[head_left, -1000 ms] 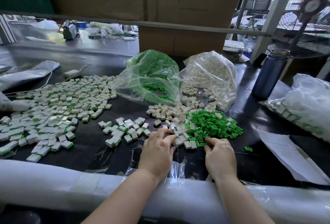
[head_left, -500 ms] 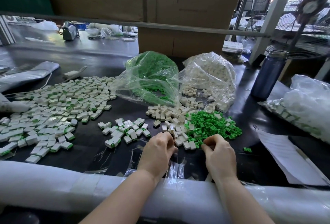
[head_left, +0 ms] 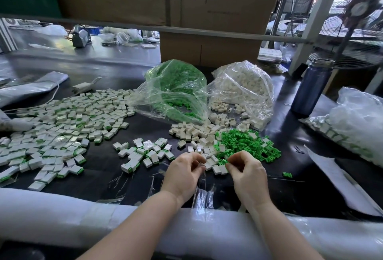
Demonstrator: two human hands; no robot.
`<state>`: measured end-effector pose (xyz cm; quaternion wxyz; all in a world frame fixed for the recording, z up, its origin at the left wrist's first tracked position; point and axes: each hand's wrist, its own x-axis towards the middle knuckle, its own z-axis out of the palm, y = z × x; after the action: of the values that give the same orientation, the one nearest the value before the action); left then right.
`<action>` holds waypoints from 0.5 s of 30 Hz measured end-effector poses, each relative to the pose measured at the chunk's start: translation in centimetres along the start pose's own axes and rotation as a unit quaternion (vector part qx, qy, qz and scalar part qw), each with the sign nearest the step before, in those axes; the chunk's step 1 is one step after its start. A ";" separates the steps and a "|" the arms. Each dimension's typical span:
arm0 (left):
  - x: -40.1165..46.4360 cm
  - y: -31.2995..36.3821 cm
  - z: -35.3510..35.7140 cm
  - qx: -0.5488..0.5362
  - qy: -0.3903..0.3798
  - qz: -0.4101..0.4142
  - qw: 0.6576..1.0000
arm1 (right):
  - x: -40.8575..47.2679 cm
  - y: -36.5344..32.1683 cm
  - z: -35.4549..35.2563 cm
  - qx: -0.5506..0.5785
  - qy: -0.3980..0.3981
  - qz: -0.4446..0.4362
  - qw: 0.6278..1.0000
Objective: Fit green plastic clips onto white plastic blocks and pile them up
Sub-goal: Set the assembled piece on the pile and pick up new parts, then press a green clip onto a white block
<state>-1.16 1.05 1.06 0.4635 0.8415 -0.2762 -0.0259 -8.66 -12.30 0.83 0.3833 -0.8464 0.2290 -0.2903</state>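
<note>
Left hand (head_left: 182,173): near tabletop edge, fingers curled inward, fingertips at the near edge of the loose white blocks. Grip looks closed on something small, can't tell what.
Right hand (head_left: 247,173): just beside the left, apart from it, fingers curled, thumb and forefinger pinched at the near edge of the green clip heap. Can't tell what the grip holds.
Loose white rectangular plastic blocks (head_left: 196,133): scattered heap centre, running from the bag mouths down to the fingertips.
Loose green plastic clips (head_left: 246,143): heap just right of the white blocks, touching them. One stray green clip (head_left: 287,174) apart, right of the right hand.
Finished white blocks with green clips fitted (head_left: 62,127): wide flat spread on the left; smaller cluster of finished blocks (head_left: 145,153) between that spread and the left hand.
Clear plastic bag of green clips (head_left: 176,89): behind the loose heaps, mouth open toward the person.
Clear plastic bag of white blocks (head_left: 242,91): just right of the green bag, touching it, blocks spilling out.
Black tabletop (head_left: 103,168): carries all of it; white padded front edge (head_left: 62,218) under both forearms.
Dark blue metal bottle (head_left: 310,87): upright, far right.
Clear plastic bag of finished parts (head_left: 356,123): right edge.
Brown cardboard box (head_left: 209,48): behind the bags.
</note>
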 end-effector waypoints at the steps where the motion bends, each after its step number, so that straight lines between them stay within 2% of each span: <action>1: 0.1 0.1 0.0 0.000 -0.001 0.002 1.000 | 0.1 -0.1 0.0 0.001 -0.003 -0.002 1.000; 7: 0.7 0.4 0.6 -0.023 0.007 -0.007 1.000 | 1.3 -1.0 0.1 0.019 -0.013 -0.021 1.000; 15: 0.7 0.3 1.8 -0.157 0.024 -0.042 0.986 | 0.8 0.4 0.8 0.055 0.009 0.014 0.998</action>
<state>-1.26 -0.78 0.41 0.5947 0.7698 -0.2217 -0.0682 -7.62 -12.59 0.33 0.4310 -0.8183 0.2281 -0.3044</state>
